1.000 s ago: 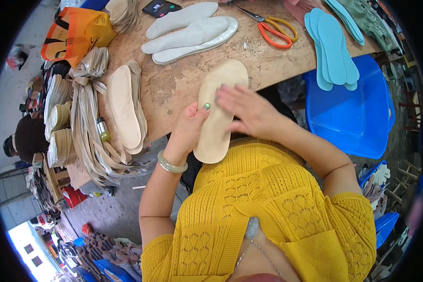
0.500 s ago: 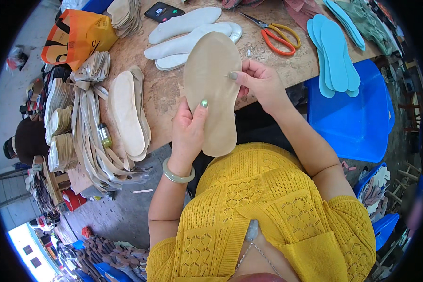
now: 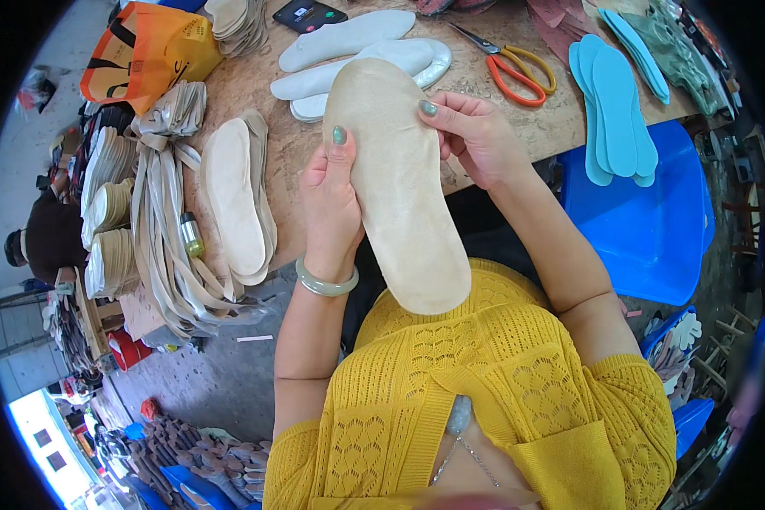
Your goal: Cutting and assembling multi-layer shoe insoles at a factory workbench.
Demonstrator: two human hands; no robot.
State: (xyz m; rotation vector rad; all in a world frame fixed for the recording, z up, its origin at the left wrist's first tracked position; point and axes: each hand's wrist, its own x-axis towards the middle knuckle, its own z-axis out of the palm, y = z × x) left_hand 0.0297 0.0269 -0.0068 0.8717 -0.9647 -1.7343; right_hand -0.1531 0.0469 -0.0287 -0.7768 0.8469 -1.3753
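Observation:
Between my two hands I hold up a beige insole [image 3: 404, 187], its toe end toward the table and its heel over my lap. My left hand [image 3: 331, 200] grips its left edge, thumb on top. On the opposite edge, my right hand [image 3: 476, 136] pinches it between thumb and fingers. Just beyond lie several white insoles [image 3: 348, 42], partly hidden behind the beige one. To the left, more beige insoles [image 3: 235, 200] rest in a small stack near long beige strips [image 3: 157, 229].
Orange-handled scissors [image 3: 518, 76] lie right of the white insoles. Blue insoles [image 3: 616, 110] overhang the table edge above a blue bin [image 3: 633, 229]. An orange bag [image 3: 153, 55], a phone [image 3: 308, 14] and a small bottle [image 3: 192, 235] are on the left. A person [image 3: 51, 225] is beyond.
The beige insole has turned, its heel swinging right and toward me. My left hand has shifted up along its edge, and my right hand has moved slightly right.

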